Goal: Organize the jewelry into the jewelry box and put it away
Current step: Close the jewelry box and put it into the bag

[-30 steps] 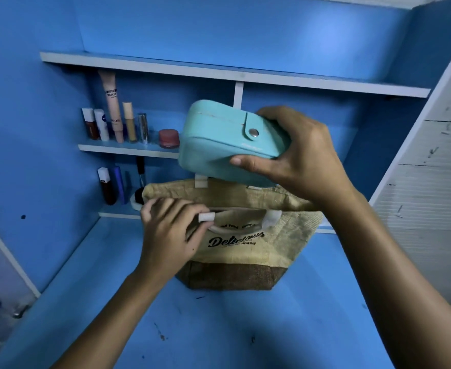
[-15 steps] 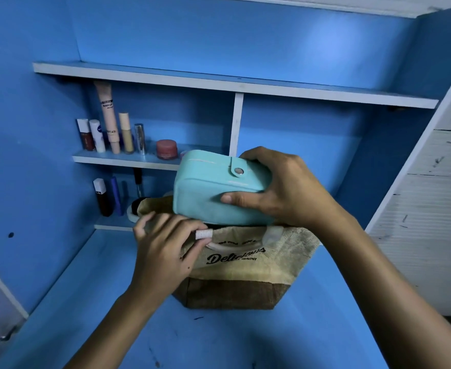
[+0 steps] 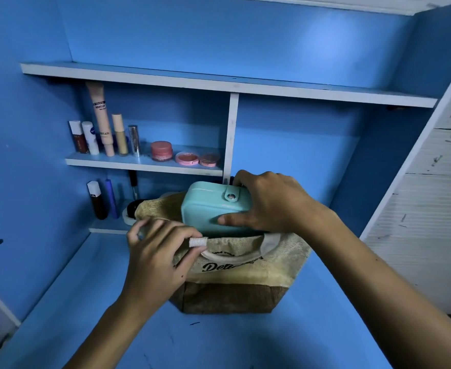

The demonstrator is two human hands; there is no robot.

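Now lowered into the mouth of the jute bag [image 3: 245,275], not held up in front of the shelves as a second ago. Jewelry box [image 3: 213,209] turquoise, snap tab fastened, lid down, tilted with its lower edge already below the bag's front rim and its upper half still showing above it. Right hand [image 3: 269,206] wrapped over the box's right end, thumb pressed along the near face, fingers curled round the back: a firm grip on the box. Left hand [image 3: 157,251] pinching the bag's near rim and white handle, pulling the opening wide; a white band on one fingertip. Bag standing on the blue bench [image 3: 219,342], just in front of the lower shelf.

Means the sorting is evidently finished and only the putting away remains, and that nearly done. Probably needs a little more downward travel, then release once the box rests on the bag's floor; depth inside not visible. Some risk of the box catching on the far rim or the soft bag folding if the left hand lets go early.

Behind: cosmetics tubes and pink jars [image 3: 161,151] on the small shelf [image 3: 144,163], untouched.
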